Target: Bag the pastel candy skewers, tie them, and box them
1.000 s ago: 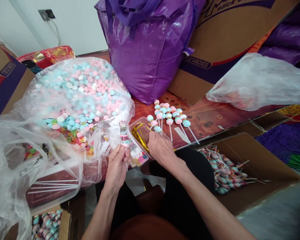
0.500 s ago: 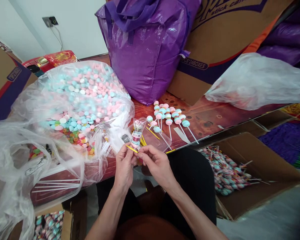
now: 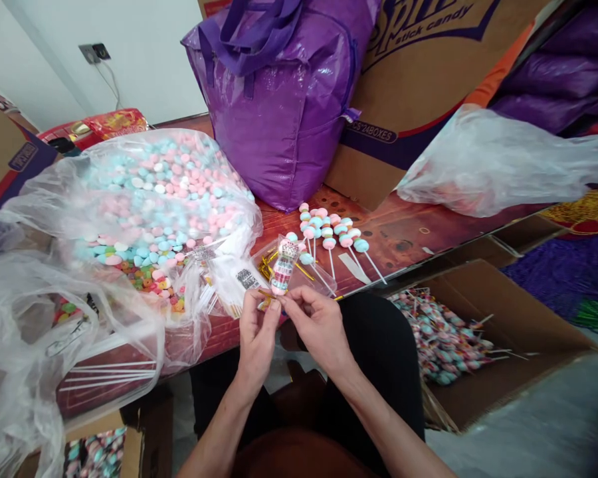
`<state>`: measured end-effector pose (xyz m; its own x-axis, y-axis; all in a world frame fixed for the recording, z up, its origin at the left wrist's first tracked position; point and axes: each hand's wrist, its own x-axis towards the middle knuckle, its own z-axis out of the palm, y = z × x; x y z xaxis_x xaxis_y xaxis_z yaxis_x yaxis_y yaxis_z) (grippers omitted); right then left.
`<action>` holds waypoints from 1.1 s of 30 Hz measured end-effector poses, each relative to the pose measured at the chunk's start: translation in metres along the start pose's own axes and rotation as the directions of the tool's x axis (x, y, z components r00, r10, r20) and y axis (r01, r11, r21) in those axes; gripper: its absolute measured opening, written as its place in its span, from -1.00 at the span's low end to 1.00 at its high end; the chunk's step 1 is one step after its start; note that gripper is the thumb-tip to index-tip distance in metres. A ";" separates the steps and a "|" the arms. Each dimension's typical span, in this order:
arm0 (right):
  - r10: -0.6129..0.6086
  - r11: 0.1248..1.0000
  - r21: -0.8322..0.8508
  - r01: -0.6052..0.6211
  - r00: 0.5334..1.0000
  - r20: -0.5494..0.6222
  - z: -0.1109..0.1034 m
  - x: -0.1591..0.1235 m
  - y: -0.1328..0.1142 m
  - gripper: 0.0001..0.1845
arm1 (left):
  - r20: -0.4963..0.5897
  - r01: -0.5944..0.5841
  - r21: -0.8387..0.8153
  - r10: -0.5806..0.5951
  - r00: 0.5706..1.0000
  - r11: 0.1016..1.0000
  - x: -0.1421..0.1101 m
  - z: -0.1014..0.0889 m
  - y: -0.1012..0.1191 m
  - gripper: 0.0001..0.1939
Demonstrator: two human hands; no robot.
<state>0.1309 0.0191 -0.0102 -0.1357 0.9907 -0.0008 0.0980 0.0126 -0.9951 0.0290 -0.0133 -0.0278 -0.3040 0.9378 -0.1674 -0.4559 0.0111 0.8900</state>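
Note:
Both hands meet in front of me around a wrapped candy stick (image 3: 284, 265), a stack of pink, white and blue sweets in a clear printed wrapper, held upright. My left hand (image 3: 257, 332) pinches the base of the wrapper, where a gold twist tie (image 3: 266, 294) crosses it. Thumb and fingers of my right hand (image 3: 319, 325) are closed at the same spot, on the tie's other side; the tie's end there is hidden. Just beyond, more gold twist ties (image 3: 266, 267) lie on a clear plastic sheet. Unwrapped candy sticks (image 3: 329, 243) lie in a group to the right.
On the left of the table, a large clear bag (image 3: 164, 179) holds pink and blue sweets, with white sticks (image 3: 109, 374) before it. A purple bag (image 3: 284, 113) and a carton (image 3: 428, 66) stand behind. An open box (image 3: 498, 392) of wrapped candy sits low at right.
The wrapped candy stick and both hands have shifted slightly right in view. The gold tie, sticking out plainly before, now lies closer around the wrapper's base. My head view has turned a little.

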 end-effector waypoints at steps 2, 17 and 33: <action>-0.098 0.986 -0.137 0.098 0.995 0.001 0.000 -0.002 0.002 -0.78 | 0.010 -0.054 0.021 0.054 0.998 0.998 0.001 0.001 -0.001 -0.81; -0.205 0.978 0.006 0.209 0.950 0.236 -0.023 -0.004 -0.014 -0.80 | 0.413 0.654 -0.371 -0.514 0.752 0.659 0.004 -0.005 0.035 -0.67; -0.172 0.969 -0.153 0.195 0.973 0.151 -0.018 -0.001 -0.002 -0.87 | 0.119 -0.021 0.220 -0.005 0.993 0.975 -0.008 0.002 0.012 -0.72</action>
<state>0.1483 0.0207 -0.0061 -0.2982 0.9418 0.1553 0.2195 0.2260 -0.9491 0.0274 -0.0202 -0.0150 -0.1999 0.9723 -0.1207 -0.2547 0.0673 0.9647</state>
